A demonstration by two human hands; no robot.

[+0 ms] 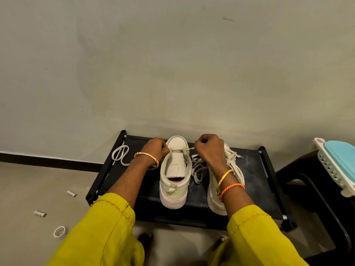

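Two off-white sneakers stand on a low black rack (251, 191), toes toward the wall. The left sneaker (173, 189) has its tongue laid bare and one lace (180, 150) stretched across its lowest eyelets. My left hand (154, 147) pinches the lace end at the shoe's left side. My right hand (208, 147) grips the other lace end at the right side, pulling it taut. The right sneaker (230, 181) is partly hidden under my right forearm. Loose lace (197, 171) lies coiled between the two shoes.
A second loose lace (120, 155) lies at the rack's left end. On the floor to the left are two small paper rolls (71, 193) (40, 214) and a white tape ring (60, 231). A dark stool (307, 181) with a white and blue tub (338, 162) stands at right. The wall rises directly behind the rack.
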